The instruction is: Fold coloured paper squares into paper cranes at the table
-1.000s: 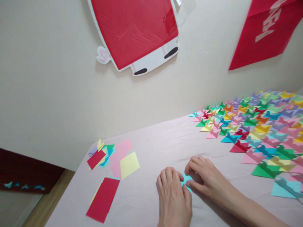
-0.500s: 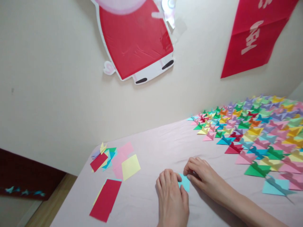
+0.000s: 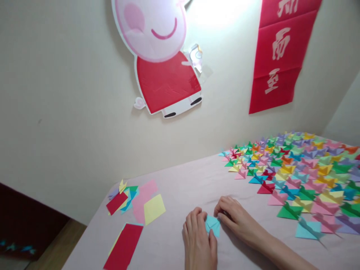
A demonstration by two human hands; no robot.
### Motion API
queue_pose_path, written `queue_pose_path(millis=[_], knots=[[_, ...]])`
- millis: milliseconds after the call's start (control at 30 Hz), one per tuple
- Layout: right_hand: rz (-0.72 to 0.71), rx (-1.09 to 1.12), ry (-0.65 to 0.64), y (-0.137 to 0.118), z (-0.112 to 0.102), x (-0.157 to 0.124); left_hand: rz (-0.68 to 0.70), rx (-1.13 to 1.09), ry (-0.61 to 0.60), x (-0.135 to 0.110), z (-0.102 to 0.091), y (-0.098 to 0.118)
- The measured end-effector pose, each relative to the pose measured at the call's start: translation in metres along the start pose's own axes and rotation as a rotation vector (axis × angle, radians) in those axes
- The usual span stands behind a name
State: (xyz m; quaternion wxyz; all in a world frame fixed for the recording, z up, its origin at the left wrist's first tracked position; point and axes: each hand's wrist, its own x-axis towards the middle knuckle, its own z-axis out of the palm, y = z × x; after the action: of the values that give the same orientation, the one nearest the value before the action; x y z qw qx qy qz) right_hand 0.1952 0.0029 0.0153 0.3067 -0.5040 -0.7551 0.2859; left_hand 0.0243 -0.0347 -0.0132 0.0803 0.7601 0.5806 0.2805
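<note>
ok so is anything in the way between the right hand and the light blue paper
Nothing visible stands between the right hand and the light blue paper; that hand is close by the paper's right side. The left hand covers part of its left side.

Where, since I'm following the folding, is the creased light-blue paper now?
In the head view, the creased light-blue paper lies low, just right of centre, on the pale cloth, between the left hand and right hand.

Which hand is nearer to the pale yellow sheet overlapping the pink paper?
Left. The left hand lies to the right of the yellow sheet; the right hand is farther right, beyond the light blue paper.
</note>
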Motion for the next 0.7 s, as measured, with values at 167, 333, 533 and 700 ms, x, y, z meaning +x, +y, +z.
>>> queue_pose_path(millis=[167, 333, 533, 700], knots=[[-0.013, 0.023, 0.038, 0.0007, -0.0004, -0.0004, 0.027, 0.005, 0.016, -0.0011, 0.0027, -0.0025], [-0.029, 0.016, 0.058, 0.0017, 0.0003, -0.001, 0.036, -0.002, 0.05, -0.0013, 0.004, -0.0036], [-0.046, -0.013, 0.052, -0.0003, 0.0019, -0.0024, 0.037, -0.041, 0.05, -0.001, 0.006, -0.0065], [-0.041, -0.031, 0.035, -0.0031, -0.0003, -0.0036, 0.038, -0.07, 0.078, 0.0017, 0.0037, -0.0062]])
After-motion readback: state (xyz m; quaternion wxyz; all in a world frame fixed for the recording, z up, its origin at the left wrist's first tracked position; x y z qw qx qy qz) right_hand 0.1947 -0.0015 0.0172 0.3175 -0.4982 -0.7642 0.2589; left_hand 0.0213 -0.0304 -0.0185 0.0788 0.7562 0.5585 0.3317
